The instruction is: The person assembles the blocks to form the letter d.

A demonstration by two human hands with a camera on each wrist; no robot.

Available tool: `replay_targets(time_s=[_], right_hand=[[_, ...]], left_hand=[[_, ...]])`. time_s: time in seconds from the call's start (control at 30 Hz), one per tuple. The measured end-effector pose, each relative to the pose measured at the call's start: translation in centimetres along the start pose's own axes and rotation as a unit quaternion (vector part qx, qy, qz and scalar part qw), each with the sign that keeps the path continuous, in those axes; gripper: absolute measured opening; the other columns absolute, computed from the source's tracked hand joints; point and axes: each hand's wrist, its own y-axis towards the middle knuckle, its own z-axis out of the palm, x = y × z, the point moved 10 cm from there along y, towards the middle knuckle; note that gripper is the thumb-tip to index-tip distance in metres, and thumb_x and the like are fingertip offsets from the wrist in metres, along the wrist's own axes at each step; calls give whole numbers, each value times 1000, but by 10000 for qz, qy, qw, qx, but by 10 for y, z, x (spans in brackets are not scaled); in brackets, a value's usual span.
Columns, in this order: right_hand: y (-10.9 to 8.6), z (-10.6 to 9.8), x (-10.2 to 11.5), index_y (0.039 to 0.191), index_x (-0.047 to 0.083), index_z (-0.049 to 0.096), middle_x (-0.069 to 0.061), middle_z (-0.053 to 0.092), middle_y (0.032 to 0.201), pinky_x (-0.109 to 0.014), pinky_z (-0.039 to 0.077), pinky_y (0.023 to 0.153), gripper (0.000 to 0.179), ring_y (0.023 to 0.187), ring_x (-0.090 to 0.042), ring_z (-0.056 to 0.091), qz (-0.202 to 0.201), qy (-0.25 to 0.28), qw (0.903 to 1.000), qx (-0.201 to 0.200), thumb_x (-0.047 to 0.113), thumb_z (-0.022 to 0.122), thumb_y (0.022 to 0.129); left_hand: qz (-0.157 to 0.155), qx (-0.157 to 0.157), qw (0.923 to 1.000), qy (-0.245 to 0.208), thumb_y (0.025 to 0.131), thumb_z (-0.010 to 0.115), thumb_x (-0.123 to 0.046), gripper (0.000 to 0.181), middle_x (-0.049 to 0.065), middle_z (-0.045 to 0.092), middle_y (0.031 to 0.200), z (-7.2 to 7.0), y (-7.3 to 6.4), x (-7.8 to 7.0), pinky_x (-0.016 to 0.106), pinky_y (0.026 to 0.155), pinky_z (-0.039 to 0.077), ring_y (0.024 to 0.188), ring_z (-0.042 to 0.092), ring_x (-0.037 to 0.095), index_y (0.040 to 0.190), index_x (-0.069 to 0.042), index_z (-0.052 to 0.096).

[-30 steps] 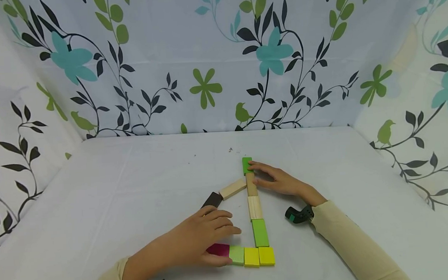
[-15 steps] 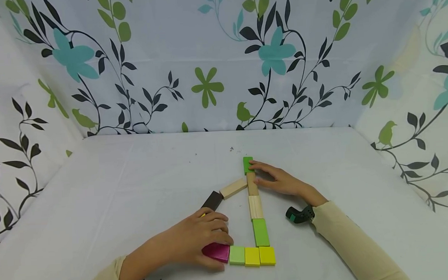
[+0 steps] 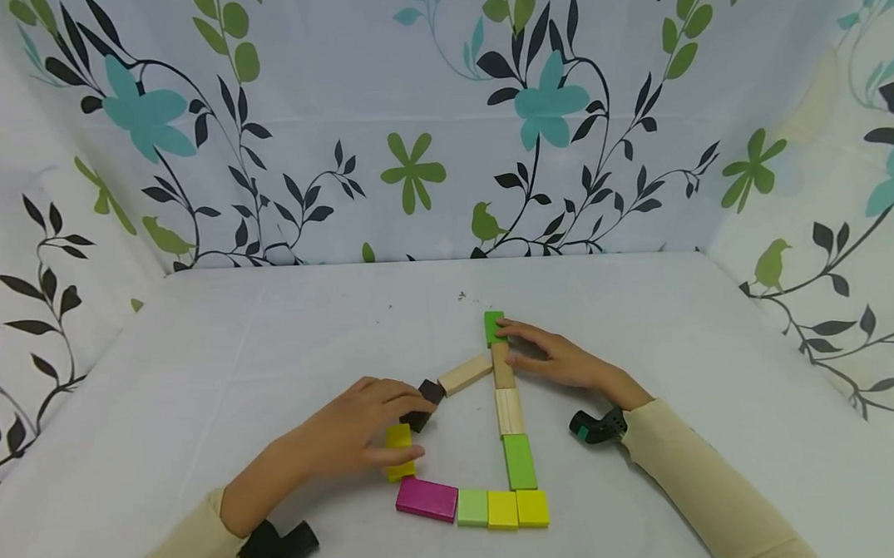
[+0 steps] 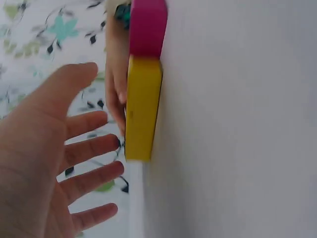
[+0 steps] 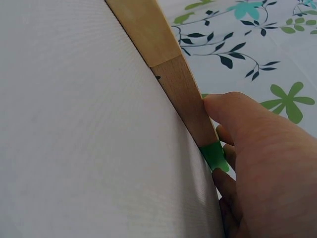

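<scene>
Colored and plain wooden blocks lie end to end in a closed outline on the white table. My left hand (image 3: 334, 434) is over its left side, fingers spread, beside a yellow block (image 4: 142, 109) in the left wrist view. In the head view its fingertips overlap a dark brown block (image 3: 431, 389). Below sits a magenta block (image 3: 427, 499), slightly tilted. My right hand (image 3: 563, 364) rests at the far corner. Its index finger touches a green block (image 3: 492, 328), while the thumb lies against a tan block (image 5: 184, 94).
A pale block (image 3: 464, 375) slants between the dark and tan ones. Down the right side run another pale block (image 3: 509, 413) and a longer green block (image 3: 520, 462). A light green block (image 3: 473, 508) and two yellow squares (image 3: 517, 510) form the near side. Patterned cloth (image 3: 303, 77) hangs behind.
My left hand has let go of the magenta block and moved up and left to the yellow and dark blocks. The magenta block now sits tilted, fully uncovered. My right hand stays put.
</scene>
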Motion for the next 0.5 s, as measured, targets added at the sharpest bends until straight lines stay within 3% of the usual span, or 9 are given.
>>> replay_targets(time_s=[0.07,0.17,0.37,0.5], right_hand=[[-1,0,0,145,20,45,0,29,159,-52,18,117,50,148,-26,20,19,39,10000,25,32,58,98],[-1,1,0,145,19,45,0,29,159,-52,18,117,50,148,-26,20,21,42,10000,35,33,58,98],[-1,0,1,145,18,46,-2,29,159,-52,18,117,49,148,-27,20,-25,63,10000,23,29,59,98],[2,-2,0,143,17,48,-4,30,158,-53,17,118,47,148,-28,20,-103,156,9998,-47,25,60,98]], left_hand=[[-298,61,9995,-100,93,57,-54,47,-6,57,131,1,-3,16,45,105,40,122,51,16,130,-24,61],[-419,168,9986,-283,93,59,-50,45,-6,57,132,4,-5,28,47,104,40,123,51,18,130,-24,60],[-352,211,9984,-380,94,58,-48,44,-4,58,130,6,-5,31,47,101,42,122,52,19,131,-23,60],[-459,31,9979,-450,96,57,-46,43,-5,60,127,2,-3,38,46,98,45,117,55,16,130,-20,61]])
